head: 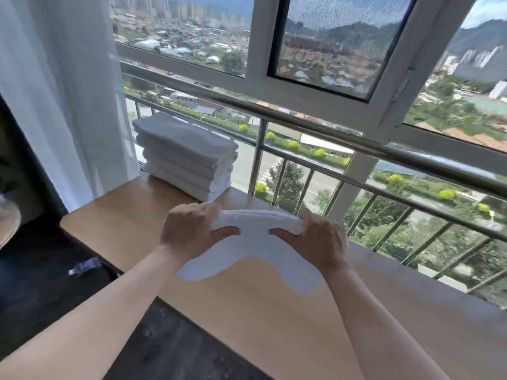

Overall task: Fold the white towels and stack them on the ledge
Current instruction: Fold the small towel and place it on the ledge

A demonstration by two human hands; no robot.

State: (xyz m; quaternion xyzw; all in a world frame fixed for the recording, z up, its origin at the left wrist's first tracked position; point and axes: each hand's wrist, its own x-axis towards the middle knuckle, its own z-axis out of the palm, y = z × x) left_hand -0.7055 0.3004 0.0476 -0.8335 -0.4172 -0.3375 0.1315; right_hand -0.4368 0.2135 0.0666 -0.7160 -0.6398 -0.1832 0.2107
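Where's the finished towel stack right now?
Head view, upper left: the towel stack sits on the wooden ledge beside the curtain, beyond the left hand.

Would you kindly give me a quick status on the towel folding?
Grips: left hand, right hand, both on towel over ledge. Folded stack far left. Nothing between.

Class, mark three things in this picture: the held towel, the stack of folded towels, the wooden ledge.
held towel (255,250): head view, hanging middle below its bunched top edge.
stack of folded towels (186,160): head view, middle of its near side.
wooden ledge (274,311): head view, bare wood below the towel in the picture.
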